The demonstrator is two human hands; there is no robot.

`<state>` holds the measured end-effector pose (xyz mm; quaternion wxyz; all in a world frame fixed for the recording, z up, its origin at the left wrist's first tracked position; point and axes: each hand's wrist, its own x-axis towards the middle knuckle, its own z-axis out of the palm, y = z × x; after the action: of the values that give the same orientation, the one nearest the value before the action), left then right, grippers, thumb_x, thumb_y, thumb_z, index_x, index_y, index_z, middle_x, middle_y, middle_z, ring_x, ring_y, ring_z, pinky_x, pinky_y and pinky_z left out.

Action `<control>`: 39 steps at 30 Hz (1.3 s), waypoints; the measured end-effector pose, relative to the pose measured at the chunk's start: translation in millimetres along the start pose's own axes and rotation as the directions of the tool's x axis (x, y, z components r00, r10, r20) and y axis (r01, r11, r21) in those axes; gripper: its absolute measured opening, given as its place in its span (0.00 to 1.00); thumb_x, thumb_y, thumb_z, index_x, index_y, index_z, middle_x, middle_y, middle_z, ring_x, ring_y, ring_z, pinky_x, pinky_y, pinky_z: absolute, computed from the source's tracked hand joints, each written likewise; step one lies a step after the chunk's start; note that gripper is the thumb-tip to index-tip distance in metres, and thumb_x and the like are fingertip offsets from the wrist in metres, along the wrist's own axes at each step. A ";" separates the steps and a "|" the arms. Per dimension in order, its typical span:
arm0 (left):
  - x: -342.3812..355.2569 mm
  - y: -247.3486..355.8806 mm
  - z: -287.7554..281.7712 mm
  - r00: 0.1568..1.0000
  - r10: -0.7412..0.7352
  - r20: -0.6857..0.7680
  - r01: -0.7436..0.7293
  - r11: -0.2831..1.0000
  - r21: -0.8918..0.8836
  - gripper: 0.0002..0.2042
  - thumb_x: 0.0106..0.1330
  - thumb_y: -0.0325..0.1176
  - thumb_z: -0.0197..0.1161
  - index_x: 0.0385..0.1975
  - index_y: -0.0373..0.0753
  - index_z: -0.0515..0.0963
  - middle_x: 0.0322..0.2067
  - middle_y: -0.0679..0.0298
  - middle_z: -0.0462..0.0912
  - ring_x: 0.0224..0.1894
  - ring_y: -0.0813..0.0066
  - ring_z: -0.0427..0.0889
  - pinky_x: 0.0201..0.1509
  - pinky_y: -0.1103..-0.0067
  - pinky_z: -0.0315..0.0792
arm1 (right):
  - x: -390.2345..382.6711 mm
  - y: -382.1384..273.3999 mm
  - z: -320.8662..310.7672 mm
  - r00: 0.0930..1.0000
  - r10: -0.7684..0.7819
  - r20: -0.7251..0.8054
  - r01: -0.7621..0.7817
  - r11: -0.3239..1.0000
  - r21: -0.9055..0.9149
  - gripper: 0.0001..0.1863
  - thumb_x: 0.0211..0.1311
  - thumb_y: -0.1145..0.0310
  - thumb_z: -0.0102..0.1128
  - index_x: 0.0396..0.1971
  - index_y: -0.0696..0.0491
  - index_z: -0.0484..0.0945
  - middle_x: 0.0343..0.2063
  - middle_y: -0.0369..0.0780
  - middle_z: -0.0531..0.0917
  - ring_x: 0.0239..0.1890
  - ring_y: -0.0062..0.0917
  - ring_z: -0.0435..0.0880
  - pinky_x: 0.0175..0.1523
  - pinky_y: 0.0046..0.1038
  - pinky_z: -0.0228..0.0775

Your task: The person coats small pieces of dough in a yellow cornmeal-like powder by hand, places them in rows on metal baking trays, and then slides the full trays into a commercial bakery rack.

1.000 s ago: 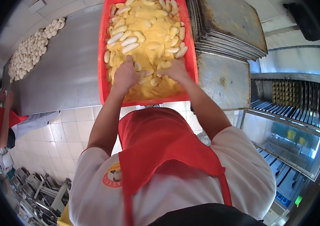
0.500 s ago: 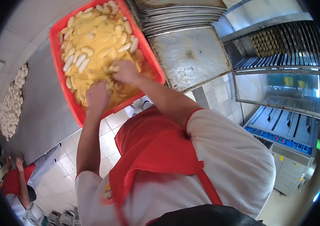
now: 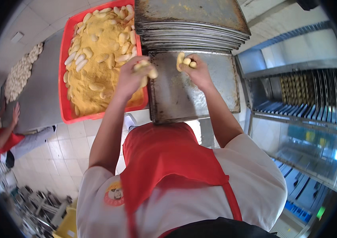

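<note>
My left hand (image 3: 129, 78), closed round several oblong, yellow-dusted dough pieces (image 3: 151, 71), is raised at the right rim of the red plastic tub (image 3: 64, 101), slightly blurred. In the tub, yellow powder (image 3: 93, 69) surrounds many pale and yellow-coated dough pieces (image 3: 81, 64). My right hand (image 3: 198, 75) grips several more pieces (image 3: 180, 60) above a flat, worn metal baking tray (image 3: 182, 101) just right of the tub. The surface of that tray carries dark marks and some scattered yellow crumbs or stains.
Stacked metal trays (image 3: 192, 16) lie at the back. A steel table (image 3: 41, 107) at left holds a pile of white dough pieces (image 3: 18, 75); a co-worker in a red apron (image 3: 8, 139) stands beside it. An open oven with racks (image 3: 299, 93) is at right.
Both hands have come up out of the powder holding dough pieces and moved rightward, the right one over the baking tray. The view swung and now has the tub left of centre.
</note>
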<state>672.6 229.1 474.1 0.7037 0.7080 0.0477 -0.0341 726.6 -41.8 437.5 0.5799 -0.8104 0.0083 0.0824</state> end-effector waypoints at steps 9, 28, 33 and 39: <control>71.2 -73.5 92.7 0.923 0.317 -0.215 -0.009 0.580 0.815 0.17 0.62 0.40 0.74 0.48 0.40 0.84 0.39 0.54 0.88 0.44 0.58 0.87 0.49 0.64 0.81 | 67.8 41.0 -48.7 0.920 -0.266 0.288 0.374 0.817 -0.440 0.21 0.55 0.60 0.74 0.48 0.50 0.84 0.40 0.45 0.88 0.41 0.40 0.87 0.50 0.41 0.79; 116.6 -49.1 267.5 0.952 0.193 0.237 -0.305 0.553 0.776 0.17 0.60 0.27 0.68 0.51 0.44 0.85 0.49 0.50 0.85 0.51 0.49 0.85 0.56 0.61 0.80 | 57.9 102.6 -196.6 0.995 -0.037 -0.091 0.030 0.996 -0.078 0.21 0.56 0.64 0.77 0.47 0.57 0.84 0.37 0.45 0.89 0.42 0.31 0.88 0.49 0.33 0.79; 126.8 -66.8 281.3 0.913 0.140 0.383 -0.397 0.526 0.752 0.17 0.61 0.25 0.67 0.51 0.44 0.85 0.51 0.48 0.84 0.53 0.50 0.85 0.56 0.62 0.80 | 60.2 113.4 -196.0 0.941 -0.288 -0.179 0.210 0.909 -0.360 0.17 0.54 0.67 0.79 0.40 0.56 0.83 0.35 0.44 0.87 0.41 0.38 0.87 0.46 0.37 0.79; 85.0 -28.1 186.2 0.959 0.280 0.033 -0.276 0.908 0.315 0.17 0.65 0.34 0.74 0.52 0.37 0.85 0.45 0.57 0.88 0.43 0.63 0.87 0.50 0.70 0.81 | 61.0 126.9 -178.6 0.820 -0.522 -0.233 0.330 0.766 -0.552 0.16 0.52 0.64 0.81 0.37 0.54 0.84 0.40 0.46 0.85 0.43 0.46 0.84 0.49 0.44 0.78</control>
<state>757.3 44.7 435.0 0.5784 0.8114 -0.0553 0.0638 795.1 -246.4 365.7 0.3467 -0.9096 -0.0905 -0.2105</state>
